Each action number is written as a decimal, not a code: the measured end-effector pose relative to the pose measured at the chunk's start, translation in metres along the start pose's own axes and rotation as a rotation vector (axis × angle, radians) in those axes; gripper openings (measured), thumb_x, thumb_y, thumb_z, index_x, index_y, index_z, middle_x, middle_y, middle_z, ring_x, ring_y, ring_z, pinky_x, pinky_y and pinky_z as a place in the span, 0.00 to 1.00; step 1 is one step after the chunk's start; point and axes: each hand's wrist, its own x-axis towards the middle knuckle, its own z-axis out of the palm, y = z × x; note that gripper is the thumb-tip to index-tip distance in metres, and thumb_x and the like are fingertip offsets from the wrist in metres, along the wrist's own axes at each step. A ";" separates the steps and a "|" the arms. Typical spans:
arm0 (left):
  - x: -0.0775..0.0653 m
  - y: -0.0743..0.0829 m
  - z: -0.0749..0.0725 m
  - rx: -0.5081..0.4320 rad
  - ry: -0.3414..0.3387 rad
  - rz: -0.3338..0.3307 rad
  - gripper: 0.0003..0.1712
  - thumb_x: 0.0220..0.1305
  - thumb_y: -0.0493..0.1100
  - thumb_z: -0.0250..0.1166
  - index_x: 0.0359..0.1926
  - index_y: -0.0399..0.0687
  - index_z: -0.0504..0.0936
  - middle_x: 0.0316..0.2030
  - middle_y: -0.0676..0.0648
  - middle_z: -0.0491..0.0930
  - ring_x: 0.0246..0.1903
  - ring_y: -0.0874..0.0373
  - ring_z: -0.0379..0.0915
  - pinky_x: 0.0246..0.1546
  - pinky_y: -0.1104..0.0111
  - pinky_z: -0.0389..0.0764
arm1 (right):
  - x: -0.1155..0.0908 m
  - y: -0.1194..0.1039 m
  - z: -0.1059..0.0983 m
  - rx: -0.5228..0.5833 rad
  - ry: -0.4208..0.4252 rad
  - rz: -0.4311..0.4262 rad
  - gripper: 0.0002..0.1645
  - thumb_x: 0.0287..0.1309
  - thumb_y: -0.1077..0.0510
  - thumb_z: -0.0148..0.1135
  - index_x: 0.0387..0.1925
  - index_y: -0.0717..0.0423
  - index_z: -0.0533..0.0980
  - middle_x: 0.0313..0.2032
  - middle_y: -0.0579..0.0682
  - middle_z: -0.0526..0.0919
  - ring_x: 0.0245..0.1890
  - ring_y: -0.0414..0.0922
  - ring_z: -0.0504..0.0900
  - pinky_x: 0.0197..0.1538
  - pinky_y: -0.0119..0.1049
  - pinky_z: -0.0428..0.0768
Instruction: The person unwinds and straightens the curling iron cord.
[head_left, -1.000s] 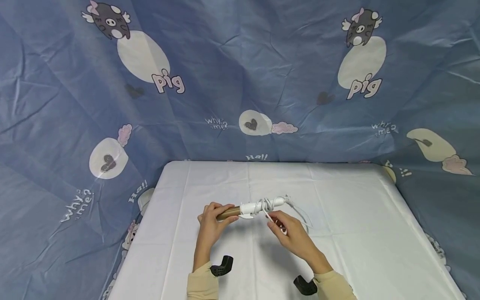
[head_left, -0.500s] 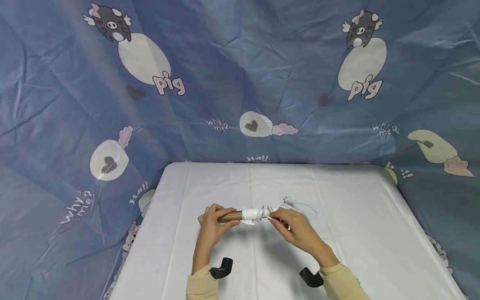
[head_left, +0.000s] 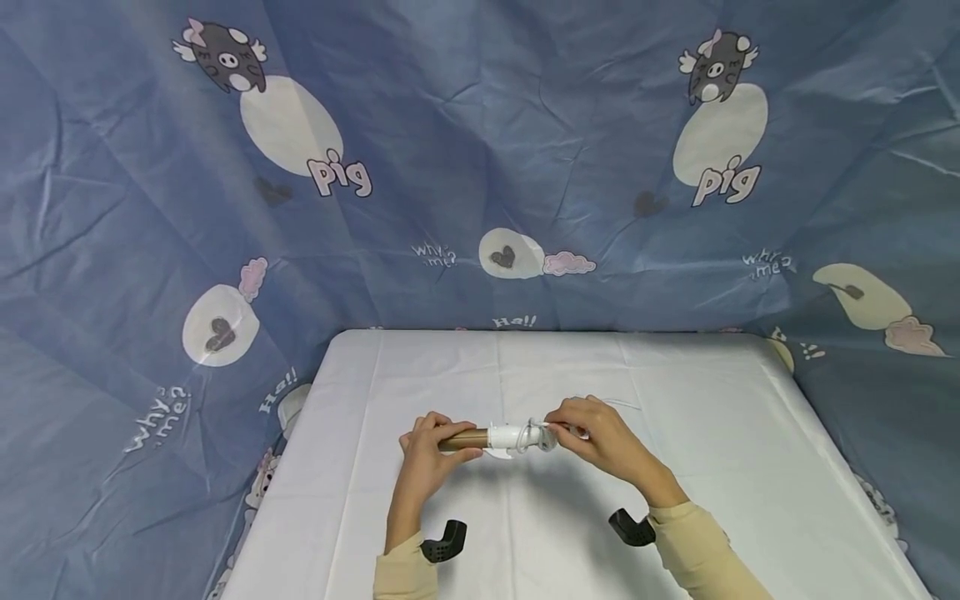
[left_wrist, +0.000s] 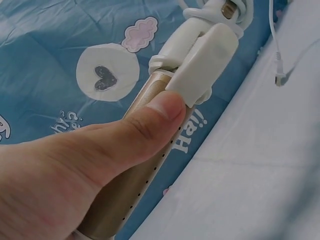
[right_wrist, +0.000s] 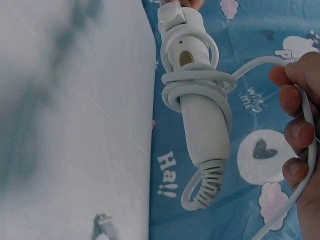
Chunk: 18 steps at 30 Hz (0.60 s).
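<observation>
My left hand (head_left: 431,458) grips the gold barrel (left_wrist: 120,200) of a curling iron (head_left: 506,436), thumb along the barrel near the white clamp lever (left_wrist: 207,60). The iron is held roughly level above the table, its white handle (right_wrist: 205,132) pointing right. A white power cord (right_wrist: 200,77) loops several times round the handle. My right hand (head_left: 603,437) holds the cord's free run between thumb and fingertips beside the handle, and the cord passes along the fingers in the right wrist view. The handle's end is hidden behind this hand in the head view.
The cord's plug (left_wrist: 279,77) shows over the white-covered table (head_left: 420,367) in the left wrist view. Behind and beside the table hangs a blue cloth (head_left: 420,192) printed with pigs. A black wrist-worn piece (head_left: 444,542) sits at each sleeve.
My right hand has moved up and to the right with the cord, from below the handle to beside its end. My left hand stays on the barrel almost in place.
</observation>
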 end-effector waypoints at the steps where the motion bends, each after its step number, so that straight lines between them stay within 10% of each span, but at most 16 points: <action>1: 0.000 0.000 0.000 0.001 0.000 0.000 0.24 0.41 0.55 0.75 0.44 0.62 0.86 0.37 0.56 0.74 0.39 0.59 0.62 0.50 0.57 0.49 | 0.001 0.001 0.000 0.001 -0.001 -0.003 0.04 0.58 0.59 0.63 0.36 0.50 0.82 0.28 0.34 0.78 0.23 0.29 0.67 0.32 0.25 0.64; 18: -0.002 -0.008 -0.004 0.025 -0.009 -0.007 0.24 0.39 0.55 0.76 0.43 0.64 0.86 0.37 0.56 0.74 0.40 0.60 0.63 0.50 0.55 0.49 | 0.007 0.031 0.009 0.029 0.025 0.000 0.07 0.57 0.61 0.64 0.37 0.50 0.82 0.29 0.37 0.80 0.23 0.36 0.70 0.32 0.26 0.67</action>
